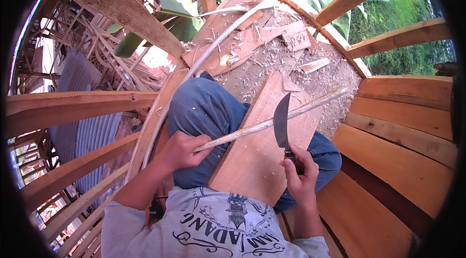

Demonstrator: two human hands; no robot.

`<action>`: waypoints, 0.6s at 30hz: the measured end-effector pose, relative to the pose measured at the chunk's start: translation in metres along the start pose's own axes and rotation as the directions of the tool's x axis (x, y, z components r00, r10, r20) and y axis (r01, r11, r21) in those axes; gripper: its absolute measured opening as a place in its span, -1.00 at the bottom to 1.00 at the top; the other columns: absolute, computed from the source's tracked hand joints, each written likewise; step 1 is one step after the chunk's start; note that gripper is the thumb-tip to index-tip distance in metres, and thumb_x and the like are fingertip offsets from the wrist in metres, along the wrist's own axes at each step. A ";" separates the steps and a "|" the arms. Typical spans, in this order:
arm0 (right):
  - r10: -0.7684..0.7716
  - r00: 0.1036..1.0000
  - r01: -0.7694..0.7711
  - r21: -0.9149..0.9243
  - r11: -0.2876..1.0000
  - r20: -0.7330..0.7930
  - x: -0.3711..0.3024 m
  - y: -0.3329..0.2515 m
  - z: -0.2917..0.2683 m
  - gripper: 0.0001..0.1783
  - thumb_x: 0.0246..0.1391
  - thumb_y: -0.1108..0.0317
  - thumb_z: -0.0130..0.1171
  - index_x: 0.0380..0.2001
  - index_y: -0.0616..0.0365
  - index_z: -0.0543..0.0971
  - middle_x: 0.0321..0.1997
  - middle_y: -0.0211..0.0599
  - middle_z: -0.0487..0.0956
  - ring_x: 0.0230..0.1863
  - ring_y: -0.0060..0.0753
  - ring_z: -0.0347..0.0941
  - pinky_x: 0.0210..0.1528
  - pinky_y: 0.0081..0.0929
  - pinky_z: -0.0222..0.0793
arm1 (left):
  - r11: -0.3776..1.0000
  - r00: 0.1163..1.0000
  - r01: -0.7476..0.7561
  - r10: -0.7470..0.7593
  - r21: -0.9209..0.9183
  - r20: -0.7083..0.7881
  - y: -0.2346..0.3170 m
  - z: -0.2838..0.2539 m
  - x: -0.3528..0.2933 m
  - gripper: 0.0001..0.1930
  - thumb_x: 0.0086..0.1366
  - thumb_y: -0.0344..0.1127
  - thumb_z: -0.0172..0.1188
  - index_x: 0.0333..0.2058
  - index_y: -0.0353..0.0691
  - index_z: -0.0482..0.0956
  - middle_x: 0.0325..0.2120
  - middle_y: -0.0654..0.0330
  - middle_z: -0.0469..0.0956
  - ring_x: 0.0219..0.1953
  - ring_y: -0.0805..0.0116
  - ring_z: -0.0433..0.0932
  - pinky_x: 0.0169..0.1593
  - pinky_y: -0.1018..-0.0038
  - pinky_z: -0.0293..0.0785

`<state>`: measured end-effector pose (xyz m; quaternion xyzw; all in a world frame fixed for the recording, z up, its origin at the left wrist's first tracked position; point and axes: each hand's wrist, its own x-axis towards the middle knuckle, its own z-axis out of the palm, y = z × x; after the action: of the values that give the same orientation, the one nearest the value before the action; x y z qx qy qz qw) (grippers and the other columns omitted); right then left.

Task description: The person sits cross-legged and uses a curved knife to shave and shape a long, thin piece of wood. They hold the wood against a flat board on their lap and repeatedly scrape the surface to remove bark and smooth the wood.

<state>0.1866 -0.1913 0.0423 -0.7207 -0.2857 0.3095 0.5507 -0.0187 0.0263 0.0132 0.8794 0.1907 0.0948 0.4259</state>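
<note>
Gripping pale stick [257, 125], left hand [187, 150]; right hand [302, 173] closed round curved knife [281, 134], blade forward; board [257, 161] between hands.

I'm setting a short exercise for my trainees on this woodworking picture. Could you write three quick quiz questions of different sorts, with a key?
1. Multiple choice: what does the left hand hold? a) the knife b) the stick c) the board

2. True or false: the knife in the right hand has its tip pointing toward the person's chest.

3. Short answer: where the stick and the knife cross in this view, which one hides part of the other?

Key: 1. b. 2. False; the tip points away from the chest. 3. The knife hides part of the stick.
</note>
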 end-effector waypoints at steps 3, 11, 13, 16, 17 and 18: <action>0.059 0.972 0.032 0.377 0.926 -0.227 0.006 -0.008 0.009 -0.65 0.08 0.56 0.08 -0.02 0.25 0.41 -0.48 -0.35 0.50 -0.58 -0.71 0.35 -0.53 -0.79 0.20 | 0.999 1.000 0.021 -0.021 -0.031 0.009 -0.001 0.000 0.000 -0.92 0.05 -0.38 0.25 -0.48 -0.17 0.51 -0.76 0.16 0.45 -0.71 0.23 0.50 -0.62 0.39 0.36; 0.073 0.969 0.036 0.429 0.902 -0.236 -0.002 -0.016 0.002 -0.65 0.08 0.56 0.09 -0.03 0.23 0.42 -0.46 -0.29 0.52 -0.59 -0.69 0.37 -0.53 -0.77 0.23 | 0.999 1.000 0.004 -0.003 -0.042 0.031 -0.001 -0.001 0.003 -0.92 0.04 -0.39 0.25 -0.49 -0.18 0.50 -0.77 0.16 0.44 -0.71 0.23 0.49 -0.63 0.40 0.35; -0.166 0.967 0.210 -0.236 0.949 0.193 0.007 -0.014 0.000 -0.64 0.08 0.57 0.08 -0.01 0.22 0.40 -0.44 -0.25 0.54 -0.60 -0.69 0.38 -0.54 -0.78 0.23 | 1.000 1.000 0.021 -0.020 -0.020 0.022 -0.001 0.002 0.000 -0.92 0.04 -0.39 0.25 -0.49 -0.18 0.51 -0.77 0.16 0.44 -0.72 0.23 0.49 -0.63 0.40 0.35; -0.142 0.969 0.182 -0.196 0.964 0.202 0.011 -0.009 -0.014 -0.63 0.06 0.57 0.10 -0.01 0.24 0.41 -0.43 -0.22 0.55 -0.59 -0.68 0.40 -0.53 -0.76 0.26 | 1.000 1.000 0.004 -0.004 -0.020 0.011 0.000 -0.001 0.000 -0.92 0.04 -0.39 0.25 -0.49 -0.18 0.51 -0.77 0.16 0.44 -0.72 0.23 0.49 -0.63 0.41 0.36; 0.034 0.999 -0.032 0.056 0.998 -0.031 0.007 -0.011 -0.012 -0.61 0.03 0.58 0.13 -0.02 0.25 0.44 -0.45 -0.23 0.54 -0.58 -0.67 0.40 -0.53 -0.72 0.27 | 1.000 1.000 -0.005 0.005 -0.023 0.007 0.001 -0.001 0.000 -0.92 0.04 -0.39 0.25 -0.49 -0.18 0.51 -0.77 0.16 0.44 -0.72 0.23 0.48 -0.63 0.41 0.36; 0.055 0.991 -0.025 0.243 0.970 -0.119 0.008 -0.012 -0.008 -0.61 0.02 0.58 0.13 -0.02 0.26 0.43 -0.45 -0.24 0.54 -0.58 -0.67 0.39 -0.53 -0.72 0.26 | 1.000 1.000 0.003 -0.003 -0.023 0.009 0.001 -0.002 0.000 -0.92 0.04 -0.39 0.25 -0.49 -0.18 0.52 -0.77 0.16 0.44 -0.73 0.23 0.48 -0.62 0.41 0.36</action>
<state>0.1972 -0.1872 0.0541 -0.6722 -0.1964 0.3074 0.6443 -0.0190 0.0272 0.0148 0.8746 0.1889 0.0926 0.4368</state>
